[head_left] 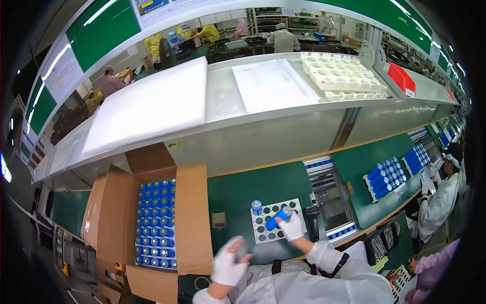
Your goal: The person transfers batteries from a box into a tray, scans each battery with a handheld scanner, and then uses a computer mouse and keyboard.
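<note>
My right hand (292, 229), in a white glove with bare fingertips, grips a blue cylindrical battery cell (276, 219). The cell is tilted above a white tray with round holes (261, 237), which lies on the green bench. Another blue cell (256, 206) stands upright at the tray's far left corner. My left hand (230, 262), gloved the same way, is raised over the bench's near edge, left of the tray. Its thumb and fingers are apart, slightly blurred, with nothing visible between them. Left of that hand, an open cardboard box (192, 223) holds rows of upright blue cells (156, 223).
A black handheld device (315, 223) stands right of the tray, beside a conveyor (329, 195) carrying blue cells. Filled trays of cells (386, 178) sit farther right, near a co-worker (438, 207). A metal shelf (217, 109) with white sheets and cream trays (344, 73) spans above the bench.
</note>
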A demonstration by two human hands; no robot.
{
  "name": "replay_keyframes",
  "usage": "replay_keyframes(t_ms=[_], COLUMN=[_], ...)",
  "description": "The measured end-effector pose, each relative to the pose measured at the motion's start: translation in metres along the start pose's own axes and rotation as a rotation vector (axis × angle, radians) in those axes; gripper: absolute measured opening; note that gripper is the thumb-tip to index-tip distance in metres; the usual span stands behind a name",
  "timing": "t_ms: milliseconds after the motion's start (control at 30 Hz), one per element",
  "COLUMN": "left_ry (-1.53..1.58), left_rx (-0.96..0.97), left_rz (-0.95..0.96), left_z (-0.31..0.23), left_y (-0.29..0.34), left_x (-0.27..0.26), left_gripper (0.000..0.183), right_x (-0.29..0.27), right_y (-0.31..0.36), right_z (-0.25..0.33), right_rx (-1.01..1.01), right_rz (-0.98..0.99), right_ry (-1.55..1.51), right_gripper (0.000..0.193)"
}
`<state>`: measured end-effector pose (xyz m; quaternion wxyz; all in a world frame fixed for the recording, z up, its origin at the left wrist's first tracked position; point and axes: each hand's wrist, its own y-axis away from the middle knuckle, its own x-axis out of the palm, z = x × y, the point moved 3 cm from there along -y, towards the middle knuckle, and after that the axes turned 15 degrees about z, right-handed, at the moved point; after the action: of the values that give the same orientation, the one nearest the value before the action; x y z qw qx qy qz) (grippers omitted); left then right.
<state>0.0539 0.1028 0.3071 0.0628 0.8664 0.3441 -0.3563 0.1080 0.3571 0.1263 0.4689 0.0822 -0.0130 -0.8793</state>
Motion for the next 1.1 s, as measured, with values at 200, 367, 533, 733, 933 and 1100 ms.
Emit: replay_keyframes(t_ms=[200,367,533,733,933,1100], left_ry=[-0.274,-0.430,-0.456,-0.721,-0.602,-0.744], left_rx=[-0.451,-0.790,-0.887,-0.896,-0.957,-0.752], left_rz=[-0.410,-0.194,-0.011,-0.074,-0.155,0.385], left_z=[0.114,0.223,0.239,0.277,0.274,0.203], left_y=[0.049,0.086,0.051,0.031,0.027,0.054], left_x=[-0.147,-0.163,-0.140,-0.136,-0.136,-0.130], left_gripper=[0.035,0.047,0.071,0.068,0.067,0.035], right_x=[0.000,-0.003,-0.015,-0.009,-0.005,-0.016], right_y=[-0.077,-0.085,-0.086,-0.097,-0.089,-0.086], right_z=[-0.029,-0.027,-0.040,-0.039,-0.027,-0.018], right_rx=[-0.228,-0.156,-0.291,-0.170,-0.177,-0.191], right_rz=[0.028,0.142,0.201,0.258,0.277,0.283], right_ry=[0.165,0.428,0.467,0.493,0.467,0.653], right_gripper=[0.047,0.046,0.049,0.048,0.044,0.044])
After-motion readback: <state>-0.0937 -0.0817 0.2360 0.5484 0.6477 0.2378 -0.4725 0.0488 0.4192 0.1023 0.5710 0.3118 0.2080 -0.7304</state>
